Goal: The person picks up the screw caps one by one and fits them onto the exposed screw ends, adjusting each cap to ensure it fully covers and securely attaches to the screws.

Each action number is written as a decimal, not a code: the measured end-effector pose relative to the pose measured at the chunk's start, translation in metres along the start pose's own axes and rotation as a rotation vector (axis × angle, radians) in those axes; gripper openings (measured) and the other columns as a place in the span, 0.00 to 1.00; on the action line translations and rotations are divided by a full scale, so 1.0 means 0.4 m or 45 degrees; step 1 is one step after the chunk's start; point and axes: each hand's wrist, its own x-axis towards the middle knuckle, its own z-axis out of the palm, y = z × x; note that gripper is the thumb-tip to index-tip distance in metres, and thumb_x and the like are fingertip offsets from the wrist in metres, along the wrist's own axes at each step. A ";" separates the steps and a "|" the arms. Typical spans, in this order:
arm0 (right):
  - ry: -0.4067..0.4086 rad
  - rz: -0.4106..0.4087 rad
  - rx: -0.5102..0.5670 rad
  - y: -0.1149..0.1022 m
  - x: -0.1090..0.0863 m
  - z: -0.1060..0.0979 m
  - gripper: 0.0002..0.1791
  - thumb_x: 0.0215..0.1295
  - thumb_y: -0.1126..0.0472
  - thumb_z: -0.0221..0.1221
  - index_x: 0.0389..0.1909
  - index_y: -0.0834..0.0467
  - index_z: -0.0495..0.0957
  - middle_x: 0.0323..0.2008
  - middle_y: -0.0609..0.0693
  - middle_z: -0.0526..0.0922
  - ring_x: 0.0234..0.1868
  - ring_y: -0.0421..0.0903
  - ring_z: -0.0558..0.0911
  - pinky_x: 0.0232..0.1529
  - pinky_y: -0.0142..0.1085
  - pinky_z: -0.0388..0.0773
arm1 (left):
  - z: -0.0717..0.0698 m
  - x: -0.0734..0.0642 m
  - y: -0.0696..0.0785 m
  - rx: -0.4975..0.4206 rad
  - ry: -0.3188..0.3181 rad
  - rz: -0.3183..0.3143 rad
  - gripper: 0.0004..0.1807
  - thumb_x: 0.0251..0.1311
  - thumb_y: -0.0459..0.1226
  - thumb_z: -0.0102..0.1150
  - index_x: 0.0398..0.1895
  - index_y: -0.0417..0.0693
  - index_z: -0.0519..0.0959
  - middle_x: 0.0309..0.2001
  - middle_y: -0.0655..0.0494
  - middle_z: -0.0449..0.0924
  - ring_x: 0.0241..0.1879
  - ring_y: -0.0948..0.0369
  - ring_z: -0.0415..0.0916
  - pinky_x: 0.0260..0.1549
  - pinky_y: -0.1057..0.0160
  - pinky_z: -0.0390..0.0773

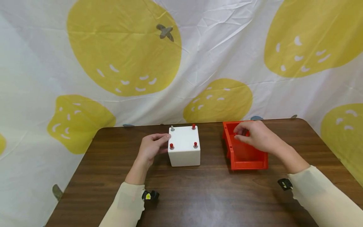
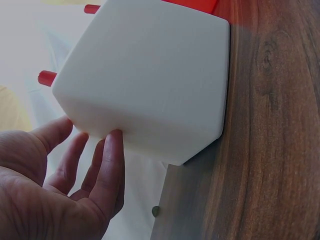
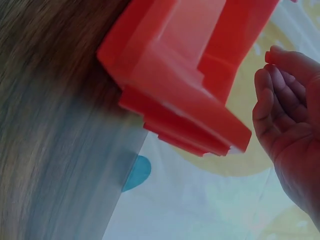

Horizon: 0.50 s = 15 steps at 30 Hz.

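Note:
A white box [image 1: 184,138] sits on the table with metal studs at its top corners. Three carry red caps, such as the front right cap [image 1: 195,144]; the back left stud [image 1: 172,128] is bare metal. My left hand [image 1: 151,146] touches the box's left side with its fingertips, thumb near the top edge. In the left wrist view, its fingers [image 2: 112,165] extend against the box's face. Over the red bin [image 1: 249,165], my right hand [image 1: 259,135] pinches a small red cap [image 3: 269,56] between thumb and finger. The head view shows the bin's floor partly hidden by that hand.
The bin stands to the right of the box on the brown wooden table [image 1: 198,195]. Behind the table's back edge hangs a white cloth [image 1: 227,37] with large yellow fruit prints.

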 end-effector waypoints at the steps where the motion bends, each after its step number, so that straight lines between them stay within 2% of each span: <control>1: 0.009 0.000 0.008 -0.002 0.001 0.000 0.08 0.63 0.67 0.75 0.41 0.58 0.87 0.31 0.41 0.84 0.34 0.41 0.81 0.38 0.41 0.85 | 0.000 0.000 0.000 -0.001 0.001 0.000 0.19 0.67 0.41 0.74 0.55 0.38 0.87 0.53 0.44 0.86 0.44 0.54 0.86 0.47 0.52 0.90; 7: 0.034 0.015 0.032 -0.018 0.007 -0.001 0.07 0.65 0.64 0.74 0.42 0.57 0.88 0.33 0.42 0.85 0.36 0.41 0.82 0.39 0.42 0.85 | -0.002 0.000 -0.002 -0.007 0.000 0.004 0.18 0.68 0.40 0.74 0.55 0.38 0.87 0.52 0.44 0.86 0.43 0.56 0.87 0.42 0.57 0.91; 15: 0.091 0.014 0.070 -0.043 0.016 0.000 0.06 0.67 0.59 0.74 0.41 0.52 0.88 0.32 0.40 0.84 0.35 0.40 0.81 0.37 0.38 0.82 | -0.002 -0.001 0.000 -0.011 -0.004 0.007 0.18 0.68 0.40 0.74 0.55 0.38 0.87 0.53 0.44 0.86 0.44 0.55 0.87 0.42 0.57 0.91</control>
